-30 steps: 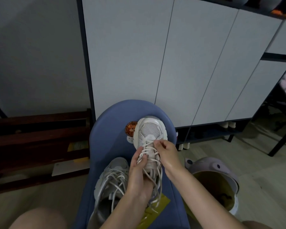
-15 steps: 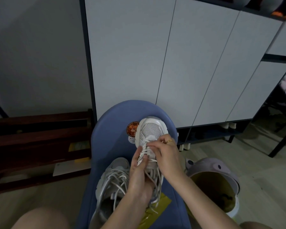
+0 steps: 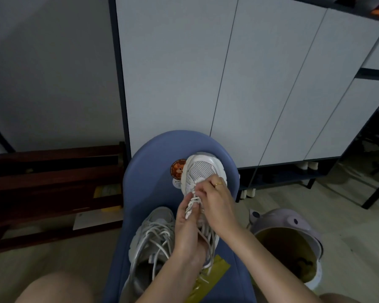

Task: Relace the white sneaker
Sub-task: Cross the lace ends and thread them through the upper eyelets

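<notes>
So both hands, left hand (image 3: 185,224) and right hand (image 3: 214,200), pinch the white cord lace (image 3: 193,201) low on the white mesh sneaker (image 3: 202,169), probably threading the next eyelet.

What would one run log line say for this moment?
task: relace white sneaker | left hand: holds sneaker, thumb on laces | right hand: pinches lace near toe | second sneaker: beside, on blue seat

Second sneaker (image 3: 153,235) crowding left side

The white sneaker (image 3: 202,171) has a mesh toe (matt), on a smooth blue chair (image 3: 153,193).
</notes>
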